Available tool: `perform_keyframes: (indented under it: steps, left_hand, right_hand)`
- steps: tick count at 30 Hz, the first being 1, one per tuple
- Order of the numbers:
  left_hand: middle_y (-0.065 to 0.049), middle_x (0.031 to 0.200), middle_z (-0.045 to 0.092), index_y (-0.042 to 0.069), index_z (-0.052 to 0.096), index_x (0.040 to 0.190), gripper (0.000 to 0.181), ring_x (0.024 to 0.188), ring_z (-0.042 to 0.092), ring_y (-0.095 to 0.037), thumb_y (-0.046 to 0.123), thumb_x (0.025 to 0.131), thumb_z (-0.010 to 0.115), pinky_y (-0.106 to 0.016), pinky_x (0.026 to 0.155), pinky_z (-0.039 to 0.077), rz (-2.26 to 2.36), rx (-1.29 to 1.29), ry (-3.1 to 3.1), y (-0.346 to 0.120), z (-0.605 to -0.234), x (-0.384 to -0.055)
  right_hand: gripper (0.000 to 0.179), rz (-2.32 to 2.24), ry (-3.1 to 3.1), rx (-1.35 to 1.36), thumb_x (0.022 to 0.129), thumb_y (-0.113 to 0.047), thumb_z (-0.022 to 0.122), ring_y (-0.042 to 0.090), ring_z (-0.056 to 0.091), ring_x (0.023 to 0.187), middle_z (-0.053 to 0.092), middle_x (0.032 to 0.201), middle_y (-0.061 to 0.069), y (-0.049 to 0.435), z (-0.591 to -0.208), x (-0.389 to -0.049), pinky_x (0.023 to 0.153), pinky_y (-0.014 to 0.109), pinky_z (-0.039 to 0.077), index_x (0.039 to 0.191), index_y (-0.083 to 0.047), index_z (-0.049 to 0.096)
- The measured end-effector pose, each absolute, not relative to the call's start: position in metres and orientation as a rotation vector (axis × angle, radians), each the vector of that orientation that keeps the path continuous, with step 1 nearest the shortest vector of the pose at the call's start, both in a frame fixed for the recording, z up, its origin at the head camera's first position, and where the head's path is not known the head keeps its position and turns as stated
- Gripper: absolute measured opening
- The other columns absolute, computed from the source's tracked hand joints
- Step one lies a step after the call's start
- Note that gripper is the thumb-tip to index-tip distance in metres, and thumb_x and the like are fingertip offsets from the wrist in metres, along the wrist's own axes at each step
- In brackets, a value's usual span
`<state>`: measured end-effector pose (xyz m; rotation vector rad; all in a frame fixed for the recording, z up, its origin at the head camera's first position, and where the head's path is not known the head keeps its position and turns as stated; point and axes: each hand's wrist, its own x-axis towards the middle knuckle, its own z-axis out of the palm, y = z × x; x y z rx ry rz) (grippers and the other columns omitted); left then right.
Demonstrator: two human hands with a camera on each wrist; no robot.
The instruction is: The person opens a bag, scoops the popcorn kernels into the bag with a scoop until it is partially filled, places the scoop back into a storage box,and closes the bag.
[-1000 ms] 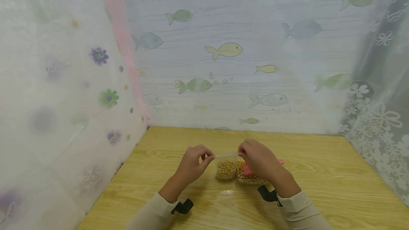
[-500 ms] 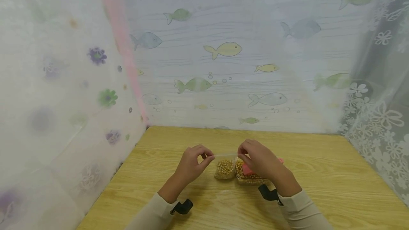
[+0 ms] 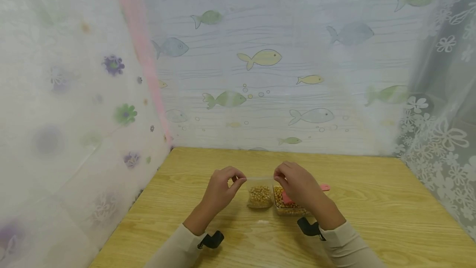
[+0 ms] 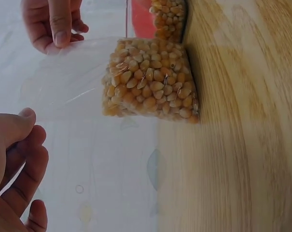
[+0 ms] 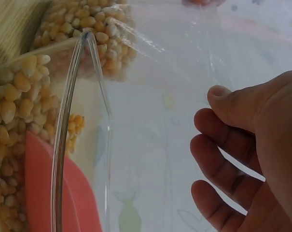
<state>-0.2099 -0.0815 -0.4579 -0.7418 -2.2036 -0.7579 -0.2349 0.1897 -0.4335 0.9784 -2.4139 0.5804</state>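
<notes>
A clear plastic bag [image 3: 259, 196] with corn kernels in its lower part stands upright on the table, its top edge stretched between both hands. My left hand [image 3: 221, 189] pinches the left top corner between thumb and index finger. At the opposite corner, my right hand [image 3: 297, 181] pinches the bag the same way, other fingers loosely bent. Right beside the bag is a clear box [image 3: 293, 211] of corn kernels, partly hidden under my right hand. A pink scoop [image 5: 63, 188] lies in the box on the kernels; its handle [image 3: 325, 187] sticks out past the right hand.
The wood-grain table [image 3: 178, 202] meets a sheer curtain with printed fish [image 3: 265, 58] at the back. A flowered curtain [image 3: 67, 135] hangs along the left side, and another [image 3: 446, 135] along the right.
Both hands have shifted slightly to the left and up with the bag's top edge. The bag of kernels moved a little left and appears straighter; more of the scoop's handle shows.
</notes>
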Motion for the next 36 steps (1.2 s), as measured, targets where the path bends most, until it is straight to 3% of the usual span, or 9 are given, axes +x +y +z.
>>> perform_keyframes:
  steps: [5,15,23,30,36]
  left_hand:
    - [0.009,0.087,0.071,0.017,0.077,0.097,0.002,0.073,0.060,-0.002,0.017,0.095,0.078,-0.030,0.066,0.051,-0.806,-0.719,-2.243,-0.0807,-0.4578,-0.2089]
    - [0.008,0.097,0.073,0.014,0.078,0.104,0.014,0.083,0.065,-0.009,0.018,0.092,0.082,-0.035,0.077,0.051,-0.832,-0.709,-2.279,-0.0828,-0.4603,-0.2087]
    - [0.011,0.092,0.073,0.022,0.077,0.099,0.003,0.078,0.062,0.000,0.021,0.096,0.076,-0.030,0.074,0.045,-0.778,-0.710,-2.274,-0.0820,-0.4574,-0.2093]
    - [0.010,0.090,0.074,0.023,0.076,0.098,0.006,0.076,0.061,-0.001,0.018,0.095,0.077,-0.030,0.073,0.042,-0.737,-0.741,-2.210,-0.0806,-0.4564,-0.2095]
    - [0.012,0.090,0.073,0.023,0.076,0.098,0.012,0.078,0.062,0.001,0.014,0.092,0.080,-0.032,0.075,0.042,-0.778,-0.766,-2.218,-0.0806,-0.4558,-0.2091]
  right_hand:
    - [0.014,0.598,-2.420,0.984,0.095,-0.014,0.077,0.008,0.058,0.083,0.061,0.091,-0.011,0.1921,-0.4340,-0.2334,0.073,0.030,0.054,0.093,-0.020,0.065]
    - [0.013,0.638,-2.475,0.999,0.096,-0.020,0.076,0.010,0.060,0.089,0.062,0.097,-0.009,0.1941,-0.4363,-0.2327,0.078,0.032,0.055,0.104,-0.018,0.066]
    - [0.011,0.652,-2.417,0.997,0.096,-0.013,0.077,0.006,0.060,0.085,0.063,0.093,-0.011,0.1933,-0.4366,-0.2342,0.074,0.029,0.056,0.097,-0.020,0.068]
    - [0.009,0.635,-2.416,0.979,0.096,-0.014,0.076,0.008,0.061,0.085,0.064,0.093,-0.009,0.1937,-0.4316,-0.2338,0.073,0.029,0.056,0.096,-0.018,0.069]
    - [0.017,0.613,-2.403,1.011,0.093,-0.013,0.079,0.009,0.061,0.085,0.062,0.092,-0.011,0.1979,-0.4307,-0.2334,0.075,0.030,0.055,0.090,-0.022,0.065]
